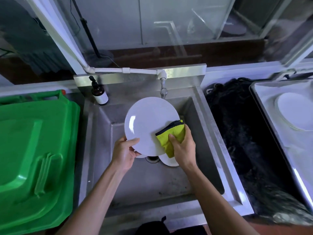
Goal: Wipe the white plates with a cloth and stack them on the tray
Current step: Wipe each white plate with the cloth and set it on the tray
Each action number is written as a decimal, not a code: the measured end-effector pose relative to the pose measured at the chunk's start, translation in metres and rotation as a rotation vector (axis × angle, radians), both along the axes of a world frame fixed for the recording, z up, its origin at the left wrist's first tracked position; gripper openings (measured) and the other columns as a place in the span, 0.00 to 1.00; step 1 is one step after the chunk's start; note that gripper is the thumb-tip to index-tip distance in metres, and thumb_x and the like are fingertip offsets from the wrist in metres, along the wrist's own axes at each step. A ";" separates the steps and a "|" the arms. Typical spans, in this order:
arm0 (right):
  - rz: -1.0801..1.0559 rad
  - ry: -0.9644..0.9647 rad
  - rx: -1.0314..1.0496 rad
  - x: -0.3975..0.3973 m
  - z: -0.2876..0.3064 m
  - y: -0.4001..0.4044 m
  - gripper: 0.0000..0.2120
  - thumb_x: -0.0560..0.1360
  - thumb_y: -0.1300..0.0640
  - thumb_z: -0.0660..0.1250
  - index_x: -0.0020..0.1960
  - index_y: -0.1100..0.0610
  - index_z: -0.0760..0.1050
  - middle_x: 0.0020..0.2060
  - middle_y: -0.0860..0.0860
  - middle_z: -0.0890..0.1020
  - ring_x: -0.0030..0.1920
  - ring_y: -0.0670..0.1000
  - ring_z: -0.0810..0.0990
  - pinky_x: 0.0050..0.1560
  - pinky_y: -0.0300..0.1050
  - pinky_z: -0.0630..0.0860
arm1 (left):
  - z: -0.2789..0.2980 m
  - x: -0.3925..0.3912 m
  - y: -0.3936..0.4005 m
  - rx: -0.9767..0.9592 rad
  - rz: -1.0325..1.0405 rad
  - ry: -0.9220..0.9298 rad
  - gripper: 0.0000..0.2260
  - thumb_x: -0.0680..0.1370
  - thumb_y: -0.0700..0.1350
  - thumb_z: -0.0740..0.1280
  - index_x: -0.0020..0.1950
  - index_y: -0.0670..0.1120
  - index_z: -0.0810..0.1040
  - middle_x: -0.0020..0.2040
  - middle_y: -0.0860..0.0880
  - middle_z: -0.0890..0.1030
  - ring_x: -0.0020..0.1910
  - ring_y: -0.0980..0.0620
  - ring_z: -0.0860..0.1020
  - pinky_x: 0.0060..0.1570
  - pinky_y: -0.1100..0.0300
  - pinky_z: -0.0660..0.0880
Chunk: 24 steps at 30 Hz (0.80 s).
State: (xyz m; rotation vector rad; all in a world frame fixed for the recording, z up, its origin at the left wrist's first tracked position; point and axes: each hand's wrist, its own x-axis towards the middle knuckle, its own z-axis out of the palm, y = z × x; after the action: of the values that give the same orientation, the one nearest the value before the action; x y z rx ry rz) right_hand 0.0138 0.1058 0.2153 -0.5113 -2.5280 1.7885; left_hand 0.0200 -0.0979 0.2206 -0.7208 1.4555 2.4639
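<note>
white plate [149,122]: held tilted above the steel sink [171,180], its face turned toward the camera, lower rim nearest the person.
left hand [124,150]: grips the plate's lower left rim, thumb on the face and fingers curled behind the edge.
right hand [183,147]: fingers and thumb curled round the folded yellow cloth [171,139], pressing it against the plate's lower right edge.
cloth: yellow with a dark trim, wrapped over the rim so part of it hangs below the plate.
step in hand: wiping; judging by the cloth on the rim, this plate is mid-wipe and not ready to stack.
other plates in sink [169,161]: white edges show beneath the held plate near the drain [153,158]; how many lie there cannot be told.
tray [264,106]: off to the right, well apart from the sink, already bearing a stack of plates [294,112].
progress: some plates done, at least one in hand and some waiting.
next move calls for: probably sweeping the cloth across the rest of the face and the back, then carrying the plate right, past the dark cloth [237,133], and setting it level on the stack.
risk: a one-handed rim grip on a plate that may be wet could slip.
nearby: green bin lid [33,150] at left, brown pump bottle [99,92] at the sink's back corner, tap [163,85] behind the plate.
</note>
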 end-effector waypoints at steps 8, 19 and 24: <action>0.063 0.000 0.017 -0.023 0.005 0.035 0.23 0.75 0.57 0.73 0.68 0.50 0.72 0.49 0.38 0.81 0.48 0.29 0.77 0.42 0.22 0.71 | 0.008 -0.021 -0.024 -0.205 -0.282 -0.024 0.22 0.66 0.37 0.71 0.60 0.37 0.80 0.57 0.36 0.83 0.52 0.37 0.81 0.48 0.39 0.77; 0.402 0.025 0.179 -0.060 0.019 0.073 0.24 0.71 0.55 0.74 0.65 0.43 0.74 0.52 0.40 0.82 0.54 0.44 0.80 0.54 0.41 0.76 | 0.035 -0.048 -0.003 -0.536 -0.637 -0.021 0.15 0.67 0.38 0.72 0.53 0.40 0.82 0.48 0.41 0.84 0.45 0.43 0.82 0.43 0.53 0.73; 0.463 0.054 0.270 -0.071 0.023 0.083 0.23 0.70 0.55 0.73 0.64 0.46 0.74 0.54 0.43 0.82 0.55 0.49 0.80 0.56 0.47 0.77 | 0.043 -0.052 0.017 -0.645 -0.647 0.043 0.07 0.69 0.37 0.71 0.45 0.45 0.84 0.43 0.45 0.85 0.42 0.48 0.83 0.40 0.57 0.76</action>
State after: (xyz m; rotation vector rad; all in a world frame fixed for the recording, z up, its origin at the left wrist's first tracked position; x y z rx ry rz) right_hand -0.0569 0.1891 0.2385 0.1420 -2.9591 1.4844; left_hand -0.0321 -0.0809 0.2632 -0.2099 2.1062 1.5400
